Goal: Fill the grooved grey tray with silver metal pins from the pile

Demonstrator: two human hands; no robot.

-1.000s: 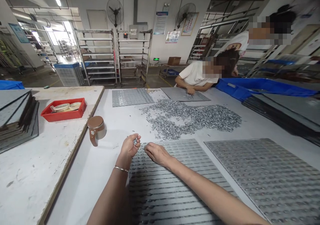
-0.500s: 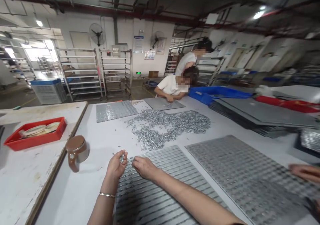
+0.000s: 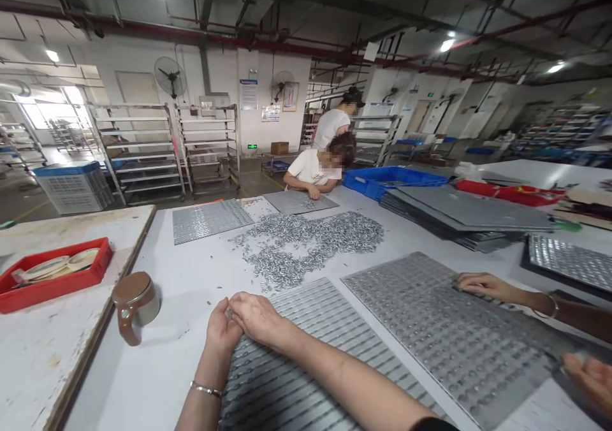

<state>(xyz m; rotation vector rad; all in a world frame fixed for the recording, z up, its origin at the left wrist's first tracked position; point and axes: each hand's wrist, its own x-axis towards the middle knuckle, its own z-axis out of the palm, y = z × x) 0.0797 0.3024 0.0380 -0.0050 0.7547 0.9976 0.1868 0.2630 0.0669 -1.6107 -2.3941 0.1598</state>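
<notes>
My left hand (image 3: 221, 327) is cupped at the far left corner of a grey sheet (image 3: 306, 348) lined with rows of small pieces. A few small silvery metal pieces (image 3: 230, 314) show in its palm. Bent over that palm, my right hand (image 3: 257, 318) touches the left one with fingers pressed together; their tips are hidden, so what they pinch cannot be made out. Just beyond both hands lies a loose pile of small shiny metal pieces (image 3: 282, 265) on the white table.
A brown-lidded mug (image 3: 136, 300) and a red tray (image 3: 57, 275) are at left. On the right, a co-worker's hands (image 3: 488, 285) work over another studded sheet (image 3: 430, 316). Stacked grey sheets (image 3: 463, 208) and a blue crate (image 3: 387, 179) sit farther back, near two people.
My right hand has moved left from above the sheet's corner to my left palm. The view has turned slightly right, and the co-worker's hands at right show more fully.
</notes>
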